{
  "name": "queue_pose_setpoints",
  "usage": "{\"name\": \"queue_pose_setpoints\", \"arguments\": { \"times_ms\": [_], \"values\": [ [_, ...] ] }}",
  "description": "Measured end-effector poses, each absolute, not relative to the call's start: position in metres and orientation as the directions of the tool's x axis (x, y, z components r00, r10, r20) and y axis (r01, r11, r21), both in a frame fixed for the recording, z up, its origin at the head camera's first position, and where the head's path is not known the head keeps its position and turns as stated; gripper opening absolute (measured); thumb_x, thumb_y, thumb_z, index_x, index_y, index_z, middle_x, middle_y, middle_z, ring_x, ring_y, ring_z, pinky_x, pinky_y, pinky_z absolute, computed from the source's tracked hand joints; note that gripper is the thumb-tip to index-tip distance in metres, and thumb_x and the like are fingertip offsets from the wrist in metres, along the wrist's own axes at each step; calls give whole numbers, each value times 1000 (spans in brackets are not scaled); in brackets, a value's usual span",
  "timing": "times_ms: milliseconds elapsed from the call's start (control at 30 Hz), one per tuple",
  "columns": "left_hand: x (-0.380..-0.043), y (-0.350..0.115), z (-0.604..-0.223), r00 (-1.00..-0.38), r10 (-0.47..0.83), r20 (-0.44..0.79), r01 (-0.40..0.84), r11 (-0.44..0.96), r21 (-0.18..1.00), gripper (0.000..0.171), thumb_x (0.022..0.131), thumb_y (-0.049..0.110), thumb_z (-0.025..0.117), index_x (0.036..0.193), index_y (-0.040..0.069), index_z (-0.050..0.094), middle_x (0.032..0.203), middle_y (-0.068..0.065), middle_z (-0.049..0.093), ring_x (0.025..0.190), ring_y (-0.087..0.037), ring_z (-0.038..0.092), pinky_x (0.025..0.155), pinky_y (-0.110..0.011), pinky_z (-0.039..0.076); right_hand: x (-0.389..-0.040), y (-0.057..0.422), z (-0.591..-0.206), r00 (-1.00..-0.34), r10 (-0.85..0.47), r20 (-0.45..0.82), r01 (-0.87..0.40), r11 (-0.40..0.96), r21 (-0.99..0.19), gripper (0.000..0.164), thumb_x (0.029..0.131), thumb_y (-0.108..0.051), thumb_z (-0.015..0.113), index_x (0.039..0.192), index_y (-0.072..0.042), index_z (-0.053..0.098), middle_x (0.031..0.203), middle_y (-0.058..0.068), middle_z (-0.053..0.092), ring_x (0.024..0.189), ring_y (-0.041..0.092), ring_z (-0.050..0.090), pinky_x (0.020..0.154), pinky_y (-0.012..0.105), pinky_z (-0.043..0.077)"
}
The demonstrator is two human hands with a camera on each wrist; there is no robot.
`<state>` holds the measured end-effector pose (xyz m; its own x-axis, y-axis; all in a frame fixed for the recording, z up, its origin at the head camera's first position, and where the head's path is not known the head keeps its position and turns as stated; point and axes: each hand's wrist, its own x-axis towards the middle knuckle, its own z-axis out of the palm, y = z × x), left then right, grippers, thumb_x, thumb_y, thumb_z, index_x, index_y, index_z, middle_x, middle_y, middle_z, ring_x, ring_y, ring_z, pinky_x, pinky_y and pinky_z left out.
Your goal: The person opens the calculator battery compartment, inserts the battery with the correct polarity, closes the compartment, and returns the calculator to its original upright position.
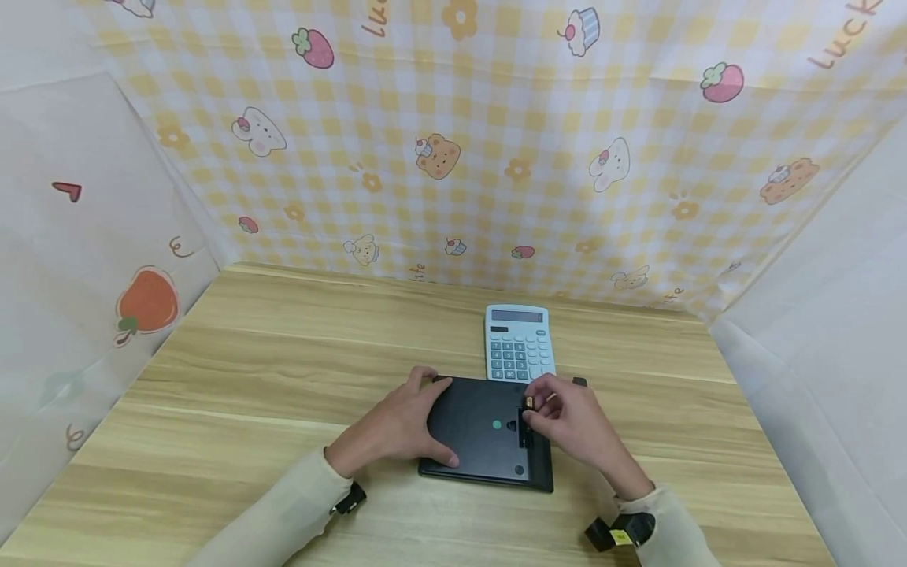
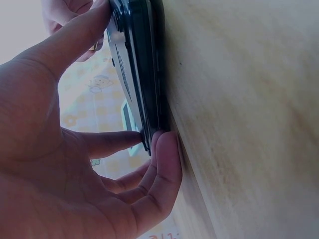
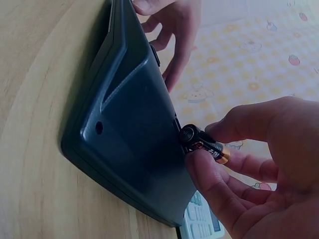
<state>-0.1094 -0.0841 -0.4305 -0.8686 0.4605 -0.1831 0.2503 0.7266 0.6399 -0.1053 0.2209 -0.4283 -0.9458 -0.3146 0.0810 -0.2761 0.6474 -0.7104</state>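
A black, wedge-shaped device [image 1: 471, 425] lies on the wooden table with its underside up. Near its right end is a narrow battery compartment [image 1: 523, 431]. My left hand [image 1: 397, 421] grips the device's left end, thumb on the near side; in the left wrist view its fingers [image 2: 167, 169] curl around the far edge. Between thumb and fingers my right hand [image 1: 572, 417] pinches a small black and copper-coloured battery [image 3: 204, 144]. That battery is right at the compartment edge, tilted against the device's surface. The compartment's inside is mostly hidden by the right hand.
Just behind the device, a light blue calculator [image 1: 517, 342] lies face up, its lower edge close to the device. A small black piece [image 1: 579, 382] shows beyond the right hand. A yellow checked cloth [image 1: 496, 197] hangs along the table's back edge.
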Motion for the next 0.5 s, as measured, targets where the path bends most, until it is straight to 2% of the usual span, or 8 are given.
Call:
{"name": "queue_pose_setpoints", "arguments": {
  "times_ms": [500],
  "values": [
    [-109,-84,-430,-869,461,-179,253,726,640,120,71,50,105,166,3,47,167,-18,35,131,-39,58,105,-52,53,-100,215,-428,-940,-325,107,-306,661,-685,20,92,5,80,104,-9,74,91,-4,70,80,9,67,71,27,60]
  ]
}}
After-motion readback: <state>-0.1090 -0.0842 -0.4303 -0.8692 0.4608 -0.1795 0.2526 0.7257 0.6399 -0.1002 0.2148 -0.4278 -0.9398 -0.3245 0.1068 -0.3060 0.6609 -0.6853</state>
